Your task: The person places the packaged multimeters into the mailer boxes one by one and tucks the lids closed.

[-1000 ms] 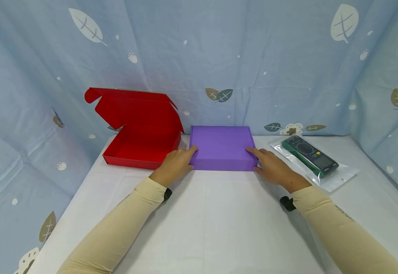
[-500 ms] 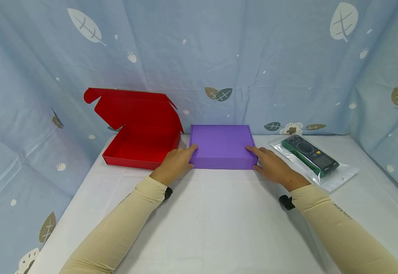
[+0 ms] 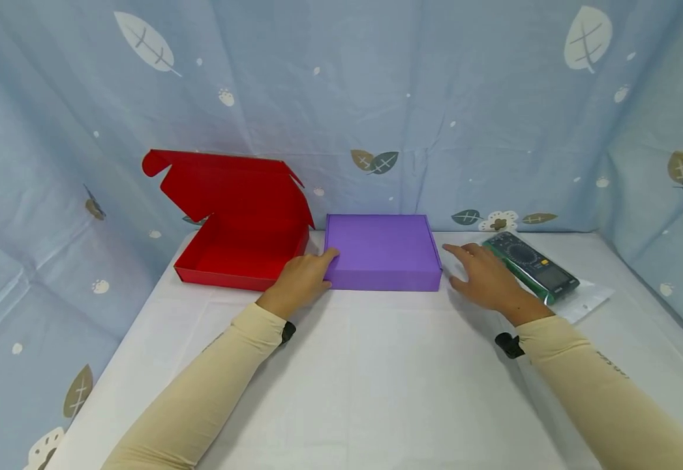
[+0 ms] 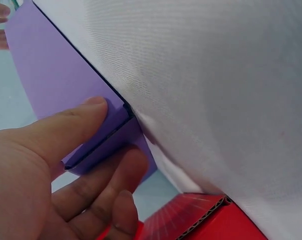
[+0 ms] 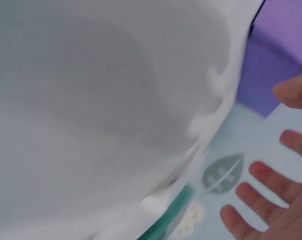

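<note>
A closed purple cardboard box (image 3: 379, 241) lies on the white table. My left hand (image 3: 300, 281) grips its left front corner. In the left wrist view the thumb (image 4: 75, 125) presses one purple face, and the fingertips (image 4: 133, 162) lie along the adjoining side. My right hand (image 3: 485, 277) is apart from the box, just off its right side, with fingers spread and nothing held. Behind that hand lies a green and black multimeter (image 3: 531, 267) on a clear plastic bag (image 3: 590, 299), which the hand partly covers.
To the left stands an open red cardboard box (image 3: 244, 251), its lid raised, close beside my left hand and the purple box. A blue leaf-print curtain (image 3: 318, 117) hangs behind the white-covered table (image 3: 400, 385).
My right hand has let go of the purple box's right front corner and moved right, toward the multimeter, its fingers spreading. The left hand has stayed on the box.
</note>
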### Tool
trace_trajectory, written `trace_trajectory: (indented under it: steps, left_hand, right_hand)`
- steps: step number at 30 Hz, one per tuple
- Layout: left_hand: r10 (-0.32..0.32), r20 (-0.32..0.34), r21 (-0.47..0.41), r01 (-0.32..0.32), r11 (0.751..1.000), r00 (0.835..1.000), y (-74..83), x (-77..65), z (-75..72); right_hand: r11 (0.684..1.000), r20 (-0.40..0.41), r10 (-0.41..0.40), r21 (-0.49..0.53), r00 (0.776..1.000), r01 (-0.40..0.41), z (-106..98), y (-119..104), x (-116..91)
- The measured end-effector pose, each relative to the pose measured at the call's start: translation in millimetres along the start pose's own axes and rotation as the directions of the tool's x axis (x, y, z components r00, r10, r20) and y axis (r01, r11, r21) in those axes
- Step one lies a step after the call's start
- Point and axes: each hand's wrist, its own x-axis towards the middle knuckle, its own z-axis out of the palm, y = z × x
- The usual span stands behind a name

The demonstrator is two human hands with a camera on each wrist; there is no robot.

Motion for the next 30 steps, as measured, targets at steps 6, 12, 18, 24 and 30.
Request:
trace_trajectory:
  steps: [6, 12, 18, 24, 30]
  left_hand:
    - [0.01, -0.005, 0.008, -0.01, 1.0, 1.0, 2.1, 1.2, -1.3]
    - [0.012, -0.014, 0.01, -0.012, 1.0, 1.0, 1.8, 0.9, -0.7]
    - [-0.007, 0.006, 0.0, 0.007, 1.0, 1.0, 1.6, 0.4, -0.2]
    - [-0.006, 0.007, -0.002, 0.006, 1.0, 1.0, 1.7, -0.1, 0.0]
    - [-0.007, 0.003, 0.006, 0.007, 1.0, 1.0, 1.2, 0.8, 1.1]
  right_hand:
    - [0.991, -0.016, 0.135, -0.008, 0.991, -0.135, -7.8, 32.3, -9.7]
    - [0.972, 0.022, 0.237, 0.002, 0.971, -0.237, -11.6, 64.1, -16.5]
    - [0.95, 0.11, 0.309, 0.008, 0.945, -0.312, -14.0, 90.8, -24.1]
    - [0.936, 0.163, 0.35, -0.019, 0.922, -0.352, -12.1, 107.3, -28.8]
    - [0.927, 0.208, 0.373, -0.036, 0.904, -0.374, -12.7, 114.0, -32.2]
